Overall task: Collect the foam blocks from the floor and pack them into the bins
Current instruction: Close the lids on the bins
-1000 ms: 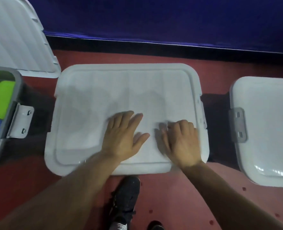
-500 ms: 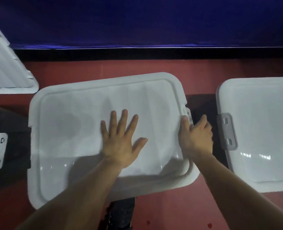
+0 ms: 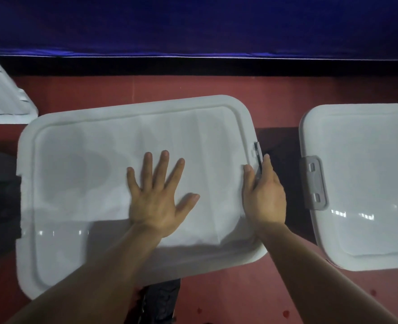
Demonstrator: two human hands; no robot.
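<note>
Currently, head view: L hand (image 3: 156,202) lies flat on a white rectangular plastic lid (image 3: 88,171), fingers (image 3: 161,164) straight & spread wide, holding nothing. R hand (image 3: 263,195) grips the lid's right edge, thumb on top, other fingers curled over the side by a small grey clip (image 3: 257,150). Lid sits slightly skewed over the middle bin & hides it; can't tell if foam blocks are inside. Right of it, apart, a 2nd white lidded bin (image 3: 361,171) w/ a grey latch (image 3: 313,183). A 3rd white lid (image 3: 1,97) at far left. All on the red floor (image 3: 146,90); black shoe (image 3: 160,300) at the lid's near edge.
</note>
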